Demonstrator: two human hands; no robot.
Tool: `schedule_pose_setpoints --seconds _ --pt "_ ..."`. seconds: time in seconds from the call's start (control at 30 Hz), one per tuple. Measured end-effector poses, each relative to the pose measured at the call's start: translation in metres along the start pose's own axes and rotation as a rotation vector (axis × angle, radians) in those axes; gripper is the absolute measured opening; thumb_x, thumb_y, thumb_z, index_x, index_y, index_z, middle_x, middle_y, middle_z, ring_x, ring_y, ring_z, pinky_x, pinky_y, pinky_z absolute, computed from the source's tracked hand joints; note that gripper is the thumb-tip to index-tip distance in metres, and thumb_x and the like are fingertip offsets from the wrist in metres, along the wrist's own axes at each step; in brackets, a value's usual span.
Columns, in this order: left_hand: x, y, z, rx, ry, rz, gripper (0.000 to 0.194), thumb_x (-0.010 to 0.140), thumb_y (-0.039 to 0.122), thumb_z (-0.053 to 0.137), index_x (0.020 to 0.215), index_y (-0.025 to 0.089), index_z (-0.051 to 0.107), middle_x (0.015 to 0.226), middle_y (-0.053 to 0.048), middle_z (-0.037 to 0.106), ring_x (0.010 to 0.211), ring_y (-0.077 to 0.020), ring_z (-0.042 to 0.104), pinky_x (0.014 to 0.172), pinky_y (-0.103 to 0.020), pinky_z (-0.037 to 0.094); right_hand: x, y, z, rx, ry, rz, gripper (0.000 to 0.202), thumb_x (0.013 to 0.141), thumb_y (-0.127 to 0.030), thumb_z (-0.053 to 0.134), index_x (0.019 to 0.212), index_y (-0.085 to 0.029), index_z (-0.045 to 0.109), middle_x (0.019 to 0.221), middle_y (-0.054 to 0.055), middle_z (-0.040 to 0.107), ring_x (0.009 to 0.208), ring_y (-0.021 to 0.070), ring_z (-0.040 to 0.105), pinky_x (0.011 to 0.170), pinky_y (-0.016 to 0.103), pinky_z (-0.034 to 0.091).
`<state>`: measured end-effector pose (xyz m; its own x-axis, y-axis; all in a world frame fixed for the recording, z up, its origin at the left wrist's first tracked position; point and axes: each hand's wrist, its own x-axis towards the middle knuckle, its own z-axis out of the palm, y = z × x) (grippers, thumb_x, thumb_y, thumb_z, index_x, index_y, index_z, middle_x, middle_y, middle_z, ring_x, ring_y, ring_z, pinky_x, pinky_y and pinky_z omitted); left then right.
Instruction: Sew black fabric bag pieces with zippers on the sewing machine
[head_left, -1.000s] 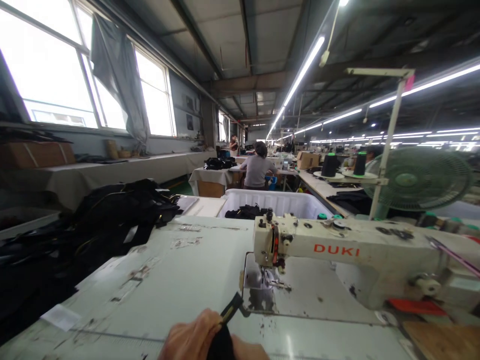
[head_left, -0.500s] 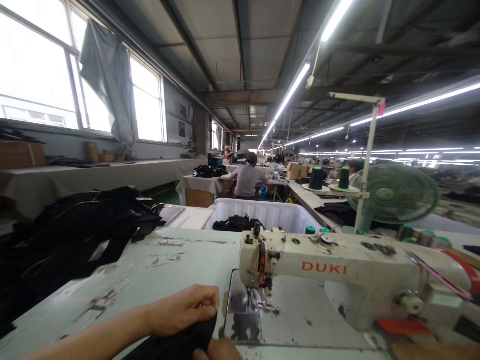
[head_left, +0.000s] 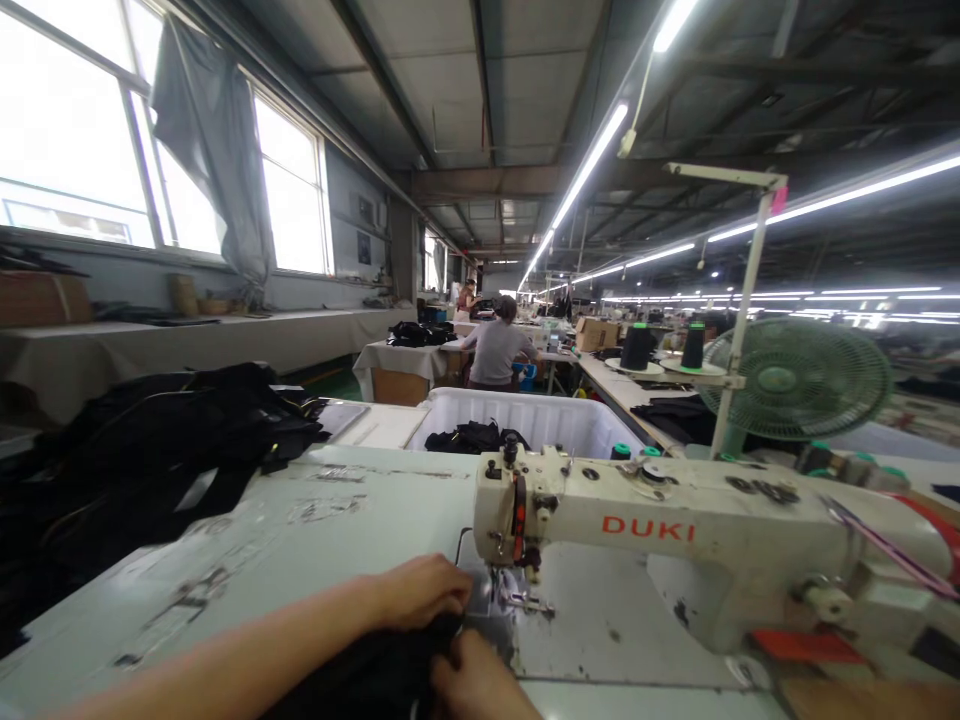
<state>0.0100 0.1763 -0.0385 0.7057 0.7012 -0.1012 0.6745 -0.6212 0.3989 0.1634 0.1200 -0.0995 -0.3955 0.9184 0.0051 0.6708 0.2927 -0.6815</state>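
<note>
Black fabric (head_left: 367, 672) lies at the front of the pale sewing table, its far edge close to the needle area. My left hand (head_left: 427, 592) has its fingers curled closed on that far edge, just left of the presser foot (head_left: 525, 602). Lower and nearer, my right hand (head_left: 480, 676) pinches the fabric's right side; its wrist runs out of the bottom of the view. The white sewing machine (head_left: 645, 530) with red DUKI lettering stands right of both hands. The fabric's lower part is cut off by the frame.
A heap of black garments (head_left: 150, 450) covers the table's left side. Behind the machine stands a white plastic bin (head_left: 555, 415) with black cloth inside. A green fan (head_left: 799, 380) and a thread stand (head_left: 739, 320) rise at right. A co-worker (head_left: 498, 350) sits further ahead, facing away.
Both hands have moved right and forward with the black fabric, bringing its edge nearer the presser foot. More of my right hand shows now. The camera view has shifted slightly.
</note>
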Motion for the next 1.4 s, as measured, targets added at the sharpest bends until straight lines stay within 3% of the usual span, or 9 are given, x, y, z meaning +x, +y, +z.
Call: schedule_pose_setpoints --seconds 0.17,0.3,0.47,0.63,0.8,0.93,1.03,1.17,1.4 --pt "0.008 0.01 0.01 -0.009 0.135 0.002 0.016 0.098 0.027 0.054 0.095 0.014 0.064 0.093 -0.003 0.066 0.088 -0.0182 0.064 0.081 -0.038 0.053 -0.007 0.012 -0.008 -0.183 0.092 0.051 0.02 0.085 -0.015 0.053 0.095 -0.009 0.07 0.092 0.019 0.072 0.091 0.0328 0.069 0.074 0.037 0.05" --pt "0.009 0.014 0.011 -0.017 0.138 0.014 0.018 0.1 0.027 0.05 0.098 0.015 0.063 0.084 -0.001 0.065 0.08 -0.0166 0.065 0.076 -0.035 0.053 -0.02 0.013 -0.006 -0.284 0.206 0.003 0.017 0.085 -0.013 0.056 0.095 -0.015 0.07 0.102 0.014 0.07 0.097 0.0277 0.067 0.083 0.035 0.049" --pt "0.014 0.018 0.014 -0.018 0.056 0.042 0.018 0.097 0.03 0.057 0.095 0.014 0.064 0.087 -0.001 0.066 0.076 -0.0152 0.065 0.072 -0.033 0.055 -0.033 0.013 -0.007 -0.393 0.275 -0.014 0.011 0.081 -0.013 0.059 0.082 -0.017 0.069 0.079 0.009 0.071 0.079 0.0257 0.069 0.067 0.03 0.048" --pt "0.019 0.024 0.022 -0.008 0.116 -0.066 0.021 0.096 0.03 0.058 0.111 0.016 0.062 0.115 -0.008 0.063 0.1 -0.0218 0.063 0.087 -0.043 0.053 -0.041 0.018 -0.014 -0.479 0.3 0.011 0.006 0.084 -0.017 0.06 0.085 -0.02 0.066 0.08 0.008 0.07 0.078 0.0267 0.069 0.065 0.031 0.046" --pt "0.024 0.018 0.028 -0.028 0.111 -0.169 0.025 0.095 0.032 0.06 0.113 0.015 0.061 0.113 -0.007 0.063 0.097 -0.0214 0.064 0.083 -0.042 0.054 -0.048 0.019 -0.02 -0.55 0.289 0.019 0.003 0.083 -0.019 0.065 0.081 -0.022 0.065 0.075 0.006 0.07 0.07 0.0258 0.069 0.06 0.031 0.046" --pt "0.027 0.015 0.028 -0.044 0.099 -0.192 0.024 0.095 0.032 0.06 0.111 0.015 0.062 0.11 -0.007 0.064 0.095 -0.0208 0.065 0.083 -0.041 0.055 -0.049 0.016 -0.028 -0.562 0.303 -0.007 0.024 0.076 -0.015 0.073 0.098 -0.021 0.063 0.087 0.003 0.071 0.074 0.0239 0.068 0.058 0.03 0.048" --pt "0.028 0.017 0.029 -0.051 0.098 -0.213 0.023 0.095 0.033 0.06 0.109 0.014 0.062 0.108 -0.007 0.065 0.095 -0.0207 0.064 0.083 -0.041 0.054 -0.044 0.021 -0.029 -0.522 0.388 -0.156 0.042 0.067 -0.01 0.08 0.105 -0.02 0.063 0.104 0.005 0.069 0.087 0.0254 0.066 0.071 0.034 0.052" --pt "0.032 0.017 0.03 -0.067 0.076 -0.247 0.023 0.095 0.034 0.06 0.104 0.014 0.063 0.101 -0.005 0.066 0.088 -0.0189 0.065 0.079 -0.038 0.055 -0.037 0.039 -0.017 -0.504 0.483 -0.468 0.039 0.078 -0.014 0.075 0.116 -0.017 0.063 0.112 0.005 0.07 0.1 0.0237 0.063 0.083 0.033 0.049" --pt "0.017 0.032 0.0 -0.064 0.094 -0.218 0.011 0.086 0.015 0.063 0.096 0.019 0.066 0.095 -0.002 0.069 0.095 -0.0225 0.065 0.086 -0.037 0.049 -0.034 0.057 -0.007 -0.597 0.447 -0.506 0.031 0.085 -0.016 0.068 0.116 -0.015 0.064 0.122 0.008 0.067 0.109 0.0235 0.061 0.089 0.034 0.046"
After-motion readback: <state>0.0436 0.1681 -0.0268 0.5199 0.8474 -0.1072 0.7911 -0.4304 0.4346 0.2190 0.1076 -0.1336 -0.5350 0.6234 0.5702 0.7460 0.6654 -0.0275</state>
